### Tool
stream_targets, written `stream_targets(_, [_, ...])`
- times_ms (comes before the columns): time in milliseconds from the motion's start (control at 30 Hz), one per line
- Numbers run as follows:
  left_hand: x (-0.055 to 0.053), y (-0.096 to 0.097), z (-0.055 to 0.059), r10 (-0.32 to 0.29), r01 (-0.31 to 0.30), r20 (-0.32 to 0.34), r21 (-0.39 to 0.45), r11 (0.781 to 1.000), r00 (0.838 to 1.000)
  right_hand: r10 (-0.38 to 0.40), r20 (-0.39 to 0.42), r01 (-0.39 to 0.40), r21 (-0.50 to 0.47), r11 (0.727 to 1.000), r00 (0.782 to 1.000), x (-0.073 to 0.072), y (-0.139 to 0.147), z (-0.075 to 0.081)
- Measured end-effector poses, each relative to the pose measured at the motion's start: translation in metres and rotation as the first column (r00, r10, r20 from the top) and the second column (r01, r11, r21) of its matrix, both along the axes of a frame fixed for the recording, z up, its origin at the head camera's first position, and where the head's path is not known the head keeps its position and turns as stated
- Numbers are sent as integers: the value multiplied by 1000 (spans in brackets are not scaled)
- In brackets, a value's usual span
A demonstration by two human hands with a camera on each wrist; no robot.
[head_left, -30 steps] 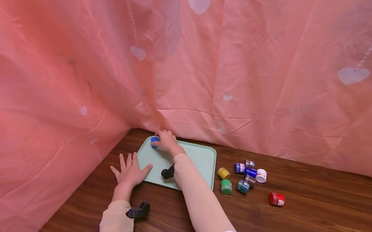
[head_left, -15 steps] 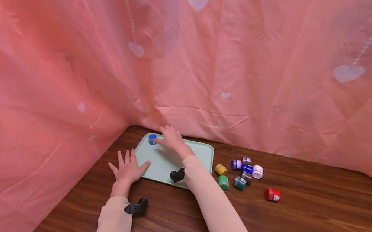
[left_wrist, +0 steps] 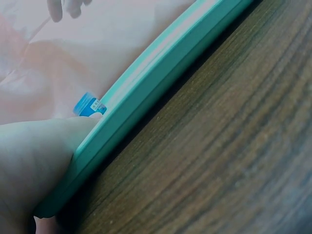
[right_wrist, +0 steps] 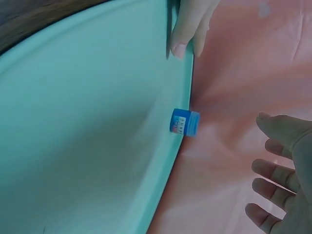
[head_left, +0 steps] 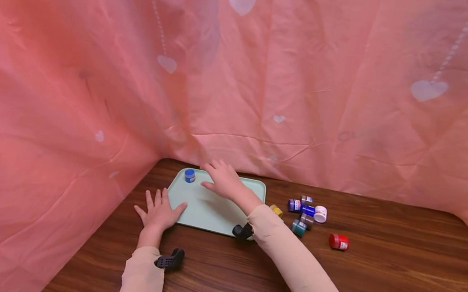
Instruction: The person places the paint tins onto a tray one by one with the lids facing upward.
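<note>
Wood table (head_left: pixel 221 276), pale green tray (head_left: pixel 204 209) on it. Left hand (head_left: pixel 161 211) splayed at tray's left edge, right hand (head_left: pixel 225 181) hovering above, fingers spread; I see neither gripping anything. Blue jar (head_left: pixel 189 175) upright, tray's far-left corner. I'd guess light, rigid, smooth, slightly slippery; I'd pinch its sides.

The person wears a long, light tan left sleeve (head_left: pixel 142 278) and a matching right sleeve (head_left: pixel 303 265). Both are plain cloth, with little wrinkles close to the wrist. A black gadget (head_left: pixel 170 258) sticks out at the left wrist. It is bent, with rows of tiny dots on its side. Another small black gadget (head_left: pixel 243 231), bent too, sits by the right wrist. The left grip (head_left: pixel 160 211) and right grip (head_left: pixel 225 180) are bare hands.
</note>
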State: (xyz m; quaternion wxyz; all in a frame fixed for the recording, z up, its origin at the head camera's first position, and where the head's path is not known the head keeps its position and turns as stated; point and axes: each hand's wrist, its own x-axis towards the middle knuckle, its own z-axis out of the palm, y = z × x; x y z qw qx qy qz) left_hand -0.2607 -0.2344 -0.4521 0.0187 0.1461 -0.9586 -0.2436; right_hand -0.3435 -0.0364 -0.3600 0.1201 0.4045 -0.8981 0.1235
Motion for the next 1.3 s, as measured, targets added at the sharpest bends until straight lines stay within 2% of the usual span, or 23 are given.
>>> stream_targets(267, [-2, 2, -4, 2, -2, -2, 12, 1000, 1000, 107, -135, -109, -10, 994, 985, 20, 30, 3])
stream_targets(433, [-3, 2, -5, 4, -4, -9, 15, 1000, 1000, 151, -163, -154, -2, 988, 975, 37, 52, 8])
stream_targets(600, [-2, 1, -4, 5, -5, -13, 21, 1000, 1000, 201, -173, -204, 0, 979, 964, 48, 74, 5])
stream_targets(800, [0, -3, -1, 0, 1, -12, 19, 1000, 1000, 202, -170, -200, 31, 979, 964, 58, 97, 2])
stream_targets(1033, [1, -4, -1, 6, -5, -14, 21, 1000, 1000, 193, -168, -194, 15, 981, 967, 71, 121, 0])
stream_targets(1300, [2, 0, -3, -2, 3, -11, 31, 1000, 1000, 204, -202, -205, 17, 979, 958, 83, 145, -9])
